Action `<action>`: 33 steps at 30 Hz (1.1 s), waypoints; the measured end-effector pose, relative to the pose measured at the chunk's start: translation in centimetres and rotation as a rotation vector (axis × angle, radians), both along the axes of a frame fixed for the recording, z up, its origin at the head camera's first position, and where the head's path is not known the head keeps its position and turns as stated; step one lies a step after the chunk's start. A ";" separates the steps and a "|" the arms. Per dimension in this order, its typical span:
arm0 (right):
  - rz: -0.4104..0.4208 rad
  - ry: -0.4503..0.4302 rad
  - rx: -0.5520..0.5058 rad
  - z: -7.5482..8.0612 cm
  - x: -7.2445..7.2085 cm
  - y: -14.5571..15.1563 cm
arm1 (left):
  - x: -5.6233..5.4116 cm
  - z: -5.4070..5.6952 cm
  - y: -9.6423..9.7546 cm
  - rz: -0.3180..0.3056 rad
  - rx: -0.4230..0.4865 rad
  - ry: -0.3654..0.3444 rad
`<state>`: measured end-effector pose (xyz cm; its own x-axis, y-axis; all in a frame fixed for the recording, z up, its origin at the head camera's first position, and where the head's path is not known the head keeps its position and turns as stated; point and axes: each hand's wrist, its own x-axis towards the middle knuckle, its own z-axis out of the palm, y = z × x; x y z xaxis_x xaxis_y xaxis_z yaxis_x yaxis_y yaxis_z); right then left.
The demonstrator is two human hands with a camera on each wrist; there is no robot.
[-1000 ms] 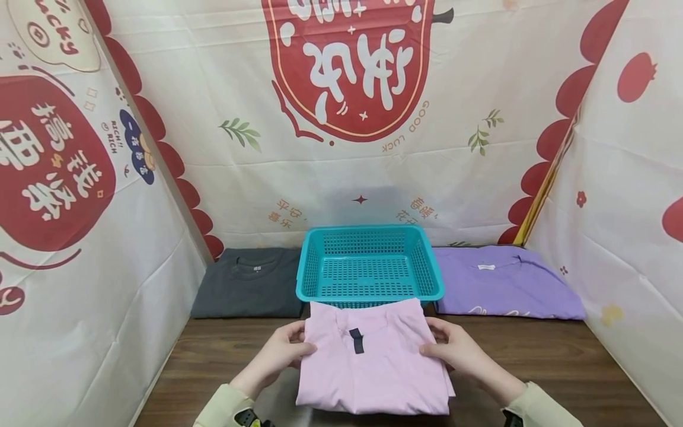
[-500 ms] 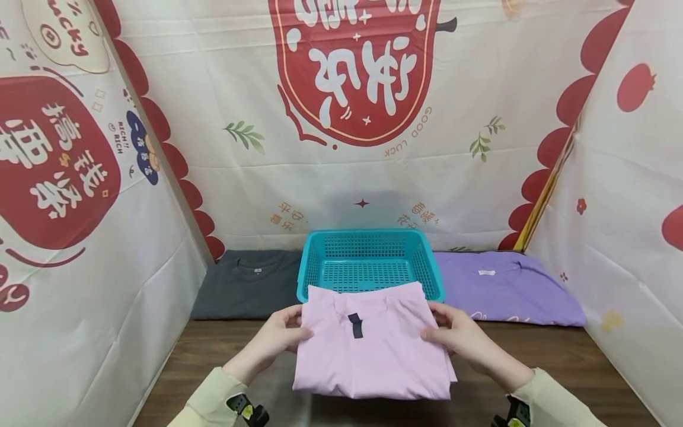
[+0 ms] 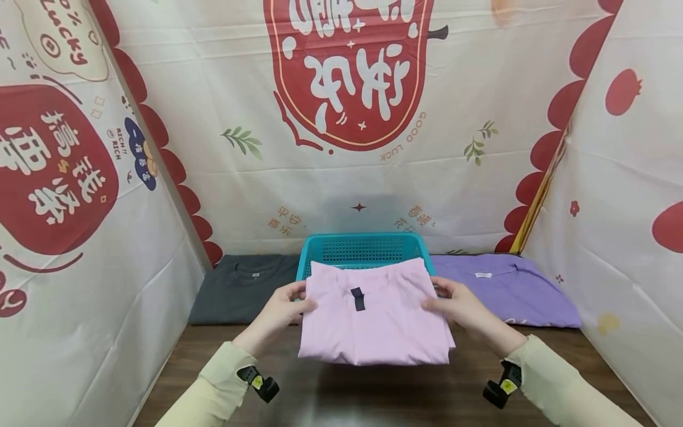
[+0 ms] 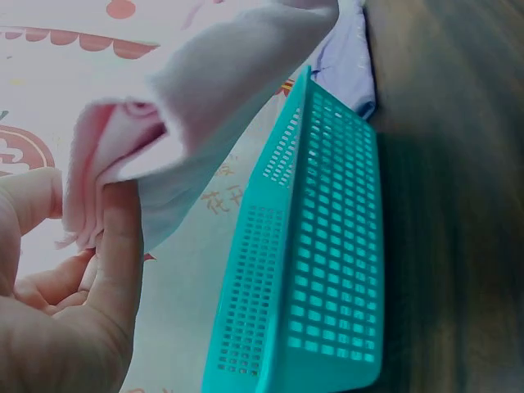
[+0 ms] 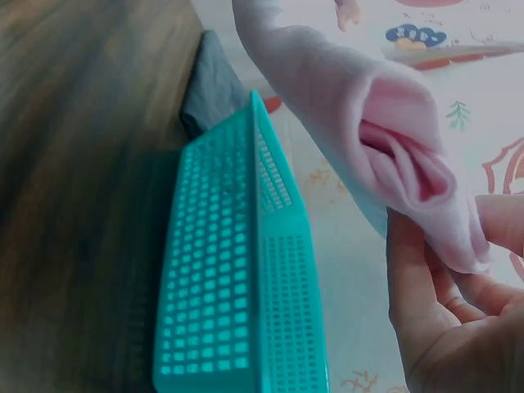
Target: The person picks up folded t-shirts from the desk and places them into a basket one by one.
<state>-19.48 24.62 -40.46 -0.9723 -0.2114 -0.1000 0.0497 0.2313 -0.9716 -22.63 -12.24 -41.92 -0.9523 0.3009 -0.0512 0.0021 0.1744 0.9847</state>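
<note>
A folded pink T-shirt [image 3: 376,323] with a black neck label hangs level above the table, between both hands. My left hand [image 3: 283,308] pinches its left edge, thumb on top and fingers beneath, as the left wrist view also shows on the pink cloth [image 4: 196,90]. On the opposite edge, my right hand [image 3: 459,305] pinches the shirt the same way; folded layers of the pink cloth [image 5: 393,139] show in the right wrist view. Behind and below the shirt stands a teal perforated basket [image 3: 368,240], its front part hidden by the shirt. Both wrist views show the shirt apart from the basket.
A folded dark grey T-shirt [image 3: 235,296] lies left of the basket. To its right lies a folded purple T-shirt [image 3: 512,293]. The brown wooden table [image 3: 224,350] is bounded by printed white cloth walls [image 3: 341,178] at the back and both sides.
Both hands have carried the pink T-shirt up and away from the person, toward the basket. It now covers the basket's front rim and much of its inside in the head view.
</note>
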 end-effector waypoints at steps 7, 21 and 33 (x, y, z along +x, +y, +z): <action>-0.027 -0.035 -0.048 0.3 -3.0 0.4 | -2.4 0.4 0.8 0.086 0.032 -0.020; -0.088 -0.053 0.008 0.1 -8.4 0.3 | -7.5 0.0 2.2 0.184 -0.022 0.021; -0.177 -0.059 0.068 -0.6 -11.8 0.7 | -10.1 -0.1 3.3 0.225 -0.005 0.059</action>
<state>-31.33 25.37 -41.09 -0.9857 -0.0283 -0.1664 0.1521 0.2786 -0.9483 -32.72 -8.93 -42.05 -0.9967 0.0807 0.0054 0.0201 0.1821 0.9831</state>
